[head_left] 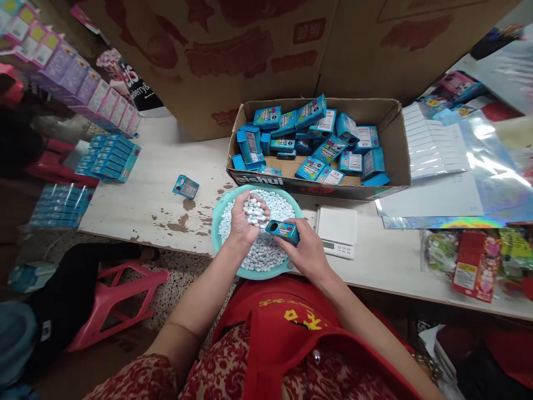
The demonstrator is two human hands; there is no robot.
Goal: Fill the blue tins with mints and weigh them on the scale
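Note:
A turquoise basin [215,233] full of small white candies [266,256] stands at the table's front edge. Over it, my left hand [244,221] is cupped around a heap of these candies, palm up. My right hand [308,247] grips a small blue candy box [286,230] just to the right, tilted with its dark round opening toward the left hand. Behind the basin, an open cardboard carton [325,190] holds several more blue boxes [310,113]. One more blue box [186,187] lies alone on the table to the left.
A white digital scale [338,225] sits right of the basin. Silvery sheets [433,194] and bagged packets [443,250] lie farther right. Stacked blue boxes [109,158] are at the left table end, near a red stool [112,303]. A large cardboard box [258,50] rises behind.

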